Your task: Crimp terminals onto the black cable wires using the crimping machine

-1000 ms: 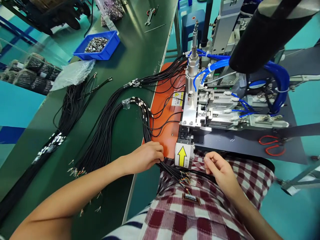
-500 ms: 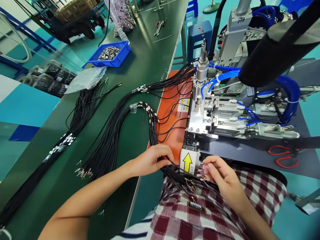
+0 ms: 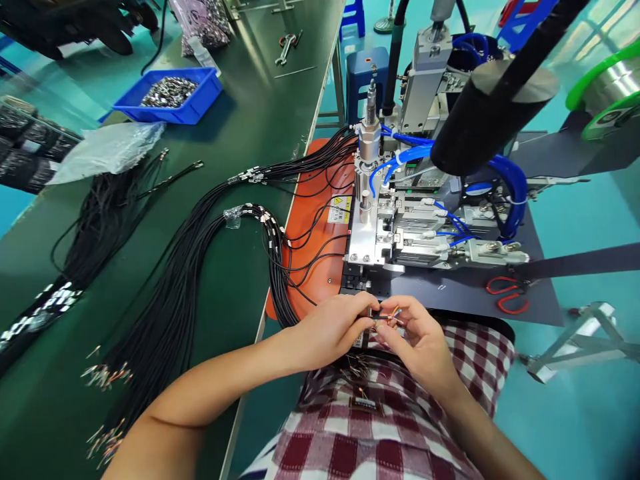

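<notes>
My left hand (image 3: 333,333) pinches a black cable (image 3: 376,317) near its stripped end, in front of the machine. Thin coloured wires (image 3: 395,313) fan out of that end, and the thumb and fingers of my right hand (image 3: 420,343) are closed on them. The two hands almost meet over my lap. Below them, more stripped wire ends (image 3: 356,365) lie on the checked apron (image 3: 340,427). A bundle of black cables (image 3: 280,287) curves over the orange plate (image 3: 313,220) and passes behind my left wrist.
The machine (image 3: 370,233) with blue air hoses (image 3: 515,187) stands ahead. Red-handled scissors (image 3: 510,297) lie on its dark base. On the green table (image 3: 260,133) are cable bundles (image 3: 175,287), a blue tray (image 3: 207,93) of small metal parts, a plastic bag (image 3: 113,147) and a wrench (image 3: 286,50).
My hands have come together: the left moved right with the cable, and the right closed in on its coloured wires. The whole view has shifted, with surroundings now further left.
</notes>
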`<state>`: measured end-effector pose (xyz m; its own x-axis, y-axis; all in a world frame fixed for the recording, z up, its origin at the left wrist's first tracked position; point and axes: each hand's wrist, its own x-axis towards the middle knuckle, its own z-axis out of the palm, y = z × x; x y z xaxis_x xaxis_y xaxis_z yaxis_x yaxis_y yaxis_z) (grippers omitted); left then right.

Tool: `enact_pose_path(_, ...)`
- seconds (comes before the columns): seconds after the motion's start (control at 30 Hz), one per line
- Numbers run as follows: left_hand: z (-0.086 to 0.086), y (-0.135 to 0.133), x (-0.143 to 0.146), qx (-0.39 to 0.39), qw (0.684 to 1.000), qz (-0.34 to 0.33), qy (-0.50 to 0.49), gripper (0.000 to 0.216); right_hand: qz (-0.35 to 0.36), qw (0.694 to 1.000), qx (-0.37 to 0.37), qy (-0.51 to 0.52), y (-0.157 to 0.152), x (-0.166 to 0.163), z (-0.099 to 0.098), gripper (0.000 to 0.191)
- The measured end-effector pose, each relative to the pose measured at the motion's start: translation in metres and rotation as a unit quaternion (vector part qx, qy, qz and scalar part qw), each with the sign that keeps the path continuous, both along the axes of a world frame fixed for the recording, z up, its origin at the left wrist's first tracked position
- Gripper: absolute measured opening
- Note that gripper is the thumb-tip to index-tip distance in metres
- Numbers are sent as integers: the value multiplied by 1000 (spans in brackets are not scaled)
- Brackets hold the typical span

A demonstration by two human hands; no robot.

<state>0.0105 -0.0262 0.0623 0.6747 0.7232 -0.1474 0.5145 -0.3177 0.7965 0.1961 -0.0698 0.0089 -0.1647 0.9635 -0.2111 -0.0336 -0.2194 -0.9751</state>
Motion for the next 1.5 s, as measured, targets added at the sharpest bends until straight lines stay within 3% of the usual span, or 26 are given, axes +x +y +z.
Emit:
enact_pose_path(0.17,-5,4,6,-31,998,43,-45,20,-36,998,-17,51,5,17,1,15)
enact_pose_path(0.4,-10,5,15,-56,993,55,-91,16,-45,997,-28,52,10,12,2,9)
enact_pose_path(0.57,-22,6,21,-59,983,133,-115,8,-104,992,-22,68,10,15,-2,10)
enact_pose_path(0.83,-29,1,23,-103,964,206,-130,10,-83,986,-61,134,5,1,-3,19)
enact_pose_path(1.07,-29,-1,23,-48,969,210,-124,12,-80,983,-64,153,6,-3,-2,15)
enact_pose_path(1.5,-29,0,18,-91,963,188,-169,17,-108,988,-44,99,14,-5,-1,13)
